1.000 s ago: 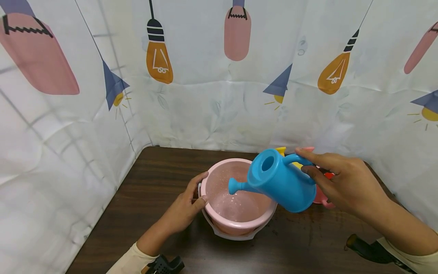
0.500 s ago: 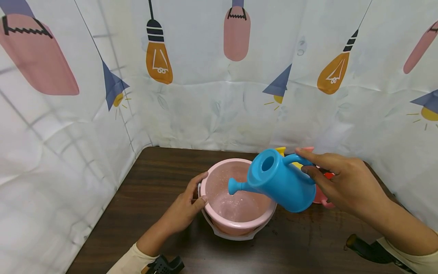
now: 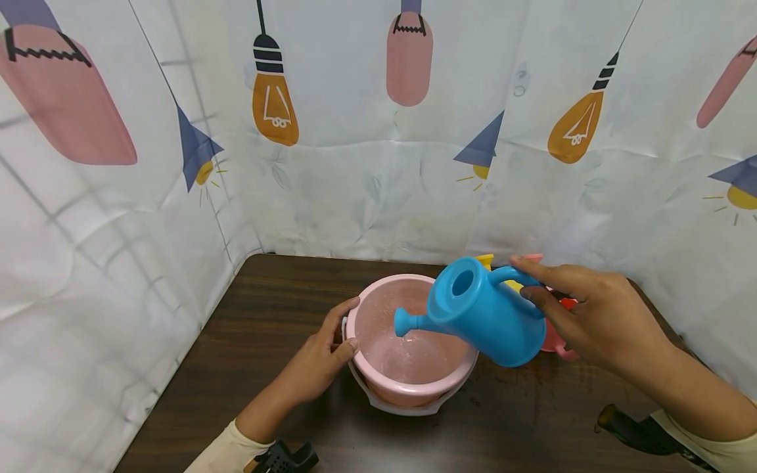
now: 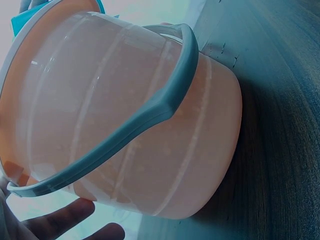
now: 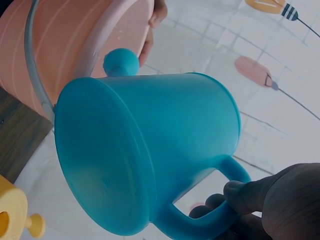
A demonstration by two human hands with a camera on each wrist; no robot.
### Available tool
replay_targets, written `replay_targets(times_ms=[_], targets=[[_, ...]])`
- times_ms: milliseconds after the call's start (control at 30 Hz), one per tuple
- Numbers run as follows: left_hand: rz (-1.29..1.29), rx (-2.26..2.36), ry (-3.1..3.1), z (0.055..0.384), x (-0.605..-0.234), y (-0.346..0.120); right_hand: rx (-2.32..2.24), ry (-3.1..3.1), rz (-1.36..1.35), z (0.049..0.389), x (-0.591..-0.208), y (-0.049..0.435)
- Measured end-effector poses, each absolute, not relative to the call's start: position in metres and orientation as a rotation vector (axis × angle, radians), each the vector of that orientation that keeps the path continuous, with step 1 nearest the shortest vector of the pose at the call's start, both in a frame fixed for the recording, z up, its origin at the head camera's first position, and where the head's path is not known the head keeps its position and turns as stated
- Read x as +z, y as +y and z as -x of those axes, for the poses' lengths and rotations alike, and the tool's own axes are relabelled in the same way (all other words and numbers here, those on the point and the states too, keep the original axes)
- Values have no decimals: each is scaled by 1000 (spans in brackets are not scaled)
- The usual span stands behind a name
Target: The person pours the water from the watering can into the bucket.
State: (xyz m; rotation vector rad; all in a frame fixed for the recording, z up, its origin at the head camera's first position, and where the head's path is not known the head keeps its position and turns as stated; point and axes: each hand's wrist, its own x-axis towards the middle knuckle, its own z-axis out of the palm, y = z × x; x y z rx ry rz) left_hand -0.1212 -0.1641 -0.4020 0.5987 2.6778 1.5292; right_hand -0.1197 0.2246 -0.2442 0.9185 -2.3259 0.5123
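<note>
My right hand (image 3: 603, 315) grips the looped handle of a blue watering can (image 3: 491, 315), thumb and fingers round it in the right wrist view. The can is tilted left, its spout (image 3: 408, 322) over the mouth of a pink bucket (image 3: 408, 389). Bright ripples and droplets show inside the bucket below the spout. At the bucket's left side, my left hand (image 3: 319, 358) holds the rim with finger and thumb. The bucket's grey-white handle (image 4: 135, 125) hangs down against its outer wall in the left wrist view.
Behind the blue can stand a yellow watering can (image 5: 12, 207) and a red-pink item (image 3: 552, 341), both partly hidden. Wet marks spot the dark wooden table (image 3: 284, 282) right of the bucket. A printed white curtain (image 3: 355, 197) encloses the back and sides.
Both hands, the watering can and the bucket hold nearly the same positions. Inside the bucket, the scattered bright specks have given way to a broader rippling patch.
</note>
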Motion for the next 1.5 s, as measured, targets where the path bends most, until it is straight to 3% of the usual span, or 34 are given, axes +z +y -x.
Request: replay_targets(times_ms=[1500], targets=[[-578, 1514, 2699, 121, -402, -163, 479, -2308, -930, 122, -244, 216]])
